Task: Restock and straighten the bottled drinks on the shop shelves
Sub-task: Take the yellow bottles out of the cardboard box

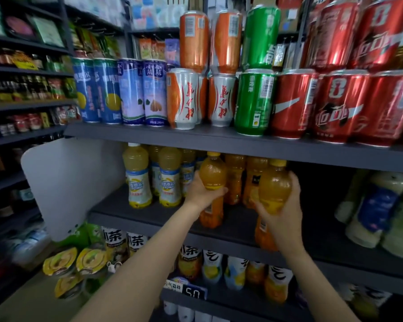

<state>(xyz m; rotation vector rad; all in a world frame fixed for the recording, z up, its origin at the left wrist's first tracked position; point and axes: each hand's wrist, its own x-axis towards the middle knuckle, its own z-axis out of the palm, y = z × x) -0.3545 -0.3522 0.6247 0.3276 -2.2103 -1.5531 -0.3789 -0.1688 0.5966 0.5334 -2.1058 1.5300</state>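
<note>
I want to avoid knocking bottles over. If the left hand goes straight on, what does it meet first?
Probably the orange juice bottles standing behind the bottle that the left hand holds; depth is unclear.

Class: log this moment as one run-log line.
left hand: grips orange juice bottle | right hand: grips second orange bottle | dark middle shelf

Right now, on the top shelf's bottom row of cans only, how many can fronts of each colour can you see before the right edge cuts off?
Blue lemon cans: 2
Pale blue cans: 2
Orange-and-white cans: 2
Green can: 1
Red cans: 3
Total: 10 front cans. Any behind them are hidden, and the stacked upper tier is not counted.
</note>
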